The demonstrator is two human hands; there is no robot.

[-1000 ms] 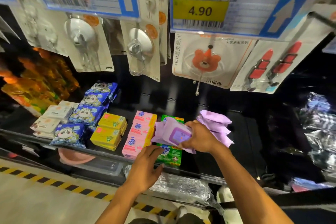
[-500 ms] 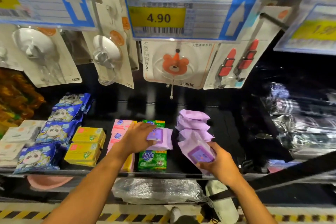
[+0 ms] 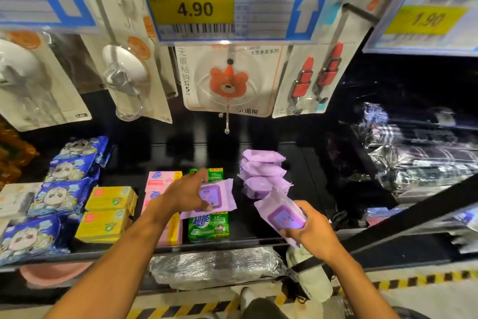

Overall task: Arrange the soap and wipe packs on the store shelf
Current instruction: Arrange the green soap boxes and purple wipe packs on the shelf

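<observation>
Left hand (image 3: 186, 195) gripping a purple wipe pack (image 3: 216, 195) over the green soap box (image 3: 208, 225), right hand (image 3: 311, 232) clutching another purple pack (image 3: 280, 211), stacked purple packs (image 3: 262, 172) just beyond it on the shelf (image 3: 318, 184)

Head camera looks down, seemingly close, onto the shelf (image 3: 318, 184).

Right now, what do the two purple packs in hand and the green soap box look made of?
Left purple pack and right purple pack: soft plastic film, matte, with crimped, wrinkled edges and a glossier lid patch. Green soap box: likely printed card or wrap, slightly glossy.
</observation>
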